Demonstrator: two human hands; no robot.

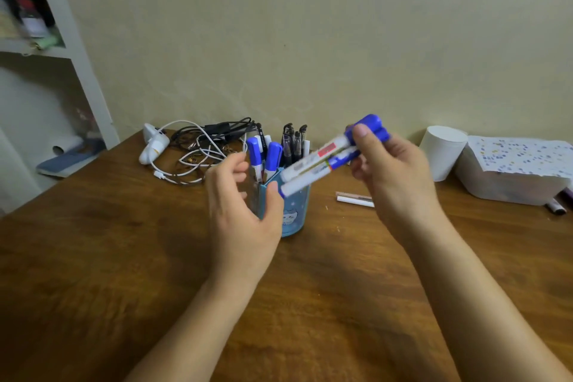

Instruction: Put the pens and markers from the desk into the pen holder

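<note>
A blue pen holder (294,211) stands mid-desk with several blue-capped markers (273,155) and black pens (293,139) upright in it. My left hand (242,211) curls around the holder's left side, thumb on its rim. My right hand (390,170) grips two white markers with blue caps (322,161) by the cap ends. Their white ends slant down to the left, just above the holder's rim. Two thin pens (353,197) lie on the desk to the right of the holder, partly hidden behind my right hand.
A tangle of black and white cables (201,149) and a small white device (153,143) lie behind the holder on the left. A white roll (441,152) and a white box under patterned paper (511,174) sit at the right, a dark marker (556,207) beside them. A shelf unit (77,56) stands at left.
</note>
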